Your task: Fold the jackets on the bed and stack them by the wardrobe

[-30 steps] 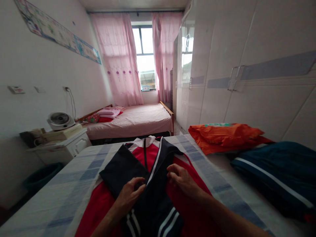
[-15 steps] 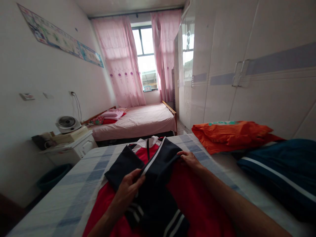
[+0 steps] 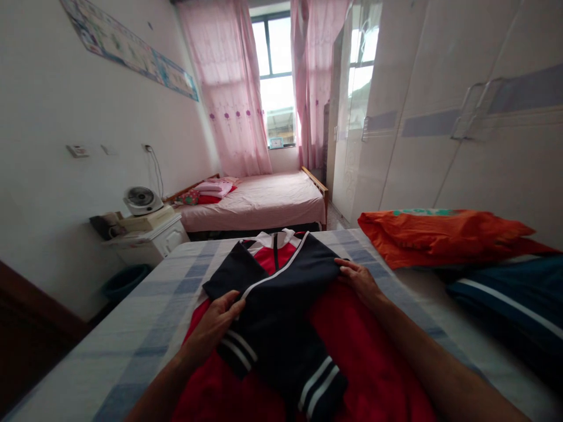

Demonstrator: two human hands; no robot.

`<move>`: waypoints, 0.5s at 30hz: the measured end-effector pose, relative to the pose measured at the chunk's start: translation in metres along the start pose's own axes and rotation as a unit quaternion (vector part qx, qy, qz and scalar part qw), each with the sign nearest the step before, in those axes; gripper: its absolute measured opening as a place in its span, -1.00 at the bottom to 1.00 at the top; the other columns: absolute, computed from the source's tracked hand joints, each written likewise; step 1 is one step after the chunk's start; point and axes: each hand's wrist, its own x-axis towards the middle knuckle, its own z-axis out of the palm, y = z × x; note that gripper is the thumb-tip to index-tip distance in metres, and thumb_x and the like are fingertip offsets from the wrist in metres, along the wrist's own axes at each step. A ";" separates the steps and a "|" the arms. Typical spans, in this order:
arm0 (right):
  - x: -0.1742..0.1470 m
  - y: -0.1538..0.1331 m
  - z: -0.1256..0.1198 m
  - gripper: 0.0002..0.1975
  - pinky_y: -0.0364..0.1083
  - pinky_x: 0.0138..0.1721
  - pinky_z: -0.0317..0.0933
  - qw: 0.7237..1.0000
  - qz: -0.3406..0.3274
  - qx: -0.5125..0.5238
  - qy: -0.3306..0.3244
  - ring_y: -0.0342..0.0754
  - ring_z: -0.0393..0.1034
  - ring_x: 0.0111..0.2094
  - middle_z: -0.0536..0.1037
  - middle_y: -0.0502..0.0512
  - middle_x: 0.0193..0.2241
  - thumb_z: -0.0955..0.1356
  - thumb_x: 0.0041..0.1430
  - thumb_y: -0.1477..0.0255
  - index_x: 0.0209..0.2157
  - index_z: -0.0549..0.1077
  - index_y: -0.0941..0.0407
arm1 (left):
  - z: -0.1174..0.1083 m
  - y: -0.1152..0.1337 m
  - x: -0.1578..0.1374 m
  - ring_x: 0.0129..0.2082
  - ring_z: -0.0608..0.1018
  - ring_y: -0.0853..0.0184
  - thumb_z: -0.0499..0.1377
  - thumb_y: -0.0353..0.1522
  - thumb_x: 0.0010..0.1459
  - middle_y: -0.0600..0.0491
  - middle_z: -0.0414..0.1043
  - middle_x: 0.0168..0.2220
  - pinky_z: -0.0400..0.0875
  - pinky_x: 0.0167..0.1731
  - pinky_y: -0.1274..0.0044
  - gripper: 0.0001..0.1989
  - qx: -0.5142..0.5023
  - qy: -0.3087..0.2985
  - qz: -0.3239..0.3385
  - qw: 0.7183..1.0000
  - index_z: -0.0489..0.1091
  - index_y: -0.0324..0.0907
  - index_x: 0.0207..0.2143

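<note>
A red and navy jacket (image 3: 281, 310) with white stripes lies on the striped bed sheet in front of me. Both navy sleeves are folded inward over its red body, their striped cuffs pointing toward me. Its white collar and dark zip show at the far end. My left hand (image 3: 220, 319) pinches the sleeve at its white stripe, on the left side. At the jacket's right shoulder, my right hand (image 3: 358, 278) grips the navy fabric between thumb and fingers.
An orange garment or bag (image 3: 440, 234) and a dark teal garment (image 3: 510, 299) with a white stripe lie on the right. Beyond stands another bed (image 3: 272, 202) with pink bedding. A white wardrobe (image 3: 440, 105) lines the right wall; a fan (image 3: 143, 200) sits on a cabinet at left.
My left hand has moved left, drawing the white-striped sleeve edge across the jacket. My right hand stays at the right shoulder. The view has tilted down and turned slightly left.
</note>
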 end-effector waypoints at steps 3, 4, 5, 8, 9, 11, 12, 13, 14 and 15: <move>-0.001 0.001 -0.002 -0.71 -0.28 -0.42 0.39 1.000 -0.006 -0.014 0.005 -0.26 0.42 -0.51 0.56 0.03 -0.34 0.29 0.00 0.61 -0.22 0.52 0.14 | 0.002 -0.005 -0.006 -0.48 0.38 0.40 0.17 -0.10 0.01 0.16 0.31 -0.48 0.24 -0.49 0.60 -0.66 0.036 -0.031 -0.043 0.998 0.32 -0.22 -0.39; -0.001 0.001 -0.002 -0.71 -0.28 -0.42 0.39 1.000 -0.008 -0.022 0.005 -0.26 0.42 -0.50 0.56 0.03 -0.34 0.30 0.00 0.61 -0.22 0.52 0.14 | 0.004 -0.007 -0.010 -0.47 0.39 0.39 0.21 -0.14 -0.03 0.15 0.33 -0.47 0.24 -0.49 0.60 -0.67 0.036 -0.050 -0.057 0.997 0.33 -0.22 -0.38; 0.000 0.002 -0.003 -0.70 -0.28 -0.42 0.39 0.999 -0.010 -0.032 0.004 -0.26 0.42 -0.50 0.56 0.03 -0.34 0.30 0.00 0.61 -0.21 0.52 0.14 | 0.005 -0.009 -0.014 -0.43 0.42 0.37 0.25 -0.18 -0.07 0.12 0.37 -0.43 0.27 -0.45 0.58 -0.68 0.019 -0.067 -0.069 0.995 0.34 -0.23 -0.35; 0.001 0.003 -0.002 -0.67 -0.25 -0.40 0.40 0.997 -0.015 -0.073 0.005 -0.24 0.43 -0.50 0.56 0.04 -0.34 0.28 0.03 0.58 -0.14 0.48 0.15 | 0.009 -0.014 -0.026 -0.24 0.47 0.28 0.26 -0.28 -0.08 0.04 0.43 -0.23 0.33 -0.27 0.52 -0.56 -0.099 -0.099 -0.080 0.987 0.30 -0.19 -0.13; 0.001 0.004 -0.002 -0.66 -0.24 -0.38 0.40 0.996 -0.017 -0.091 0.006 -0.24 0.43 -0.49 0.56 0.05 -0.34 0.27 0.05 0.57 -0.11 0.47 0.16 | 0.010 -0.015 -0.029 -0.20 0.47 0.26 0.25 -0.29 -0.07 0.03 0.42 -0.19 0.34 -0.24 0.50 -0.50 -0.124 -0.105 -0.083 0.983 0.26 -0.17 -0.05; 0.001 0.004 -0.002 -0.62 -0.21 -0.35 0.40 0.990 -0.021 -0.138 0.009 -0.23 0.44 -0.48 0.56 0.07 -0.31 0.24 0.08 0.56 -0.04 0.42 0.18 | 0.011 -0.019 -0.033 -0.20 0.48 0.23 0.24 -0.30 -0.09 0.00 0.42 -0.18 0.36 -0.26 0.49 -0.36 -0.088 -0.098 -0.095 0.987 0.16 -0.18 0.08; 0.000 0.003 -0.002 -0.60 -0.20 -0.33 0.40 0.986 -0.023 -0.166 0.009 -0.22 0.44 -0.47 0.56 0.07 -0.30 0.23 0.09 0.55 -0.01 0.40 0.19 | 0.012 -0.021 -0.034 -0.23 0.49 0.22 0.24 -0.30 -0.10 -0.01 0.42 -0.22 0.37 -0.30 0.48 -0.30 -0.029 -0.081 -0.100 0.991 0.13 -0.21 0.12; -0.002 0.001 -0.002 -0.59 -0.19 -0.33 0.39 0.980 -0.025 -0.197 0.011 -0.20 0.45 -0.47 0.56 0.08 -0.30 0.23 0.09 0.55 0.00 0.39 0.19 | 0.013 -0.021 -0.035 -0.26 0.49 0.21 0.24 -0.30 -0.11 -0.01 0.43 -0.25 0.37 -0.31 0.47 -0.27 0.047 -0.051 -0.099 0.993 0.11 -0.24 0.14; -0.004 -0.002 -0.002 -0.59 -0.16 -0.34 0.39 0.972 -0.028 -0.233 0.014 -0.18 0.45 -0.47 0.57 0.08 -0.33 0.23 0.08 0.55 0.00 0.39 0.20 | 0.014 -0.020 -0.035 -0.26 0.49 0.19 0.23 -0.29 -0.10 -0.02 0.43 -0.26 0.38 -0.29 0.45 -0.29 0.128 -0.010 -0.085 0.988 0.13 -0.26 0.14; -0.006 -0.006 -0.002 -0.58 -0.14 -0.35 0.38 0.962 -0.032 -0.272 0.018 -0.14 0.46 -0.46 0.57 0.09 -0.36 0.24 0.06 0.55 -0.01 0.40 0.19 | 0.015 -0.017 -0.036 -0.23 0.49 0.17 0.20 -0.27 -0.06 -0.04 0.43 -0.23 0.37 -0.23 0.41 -0.34 0.202 0.032 -0.055 0.977 0.17 -0.25 0.12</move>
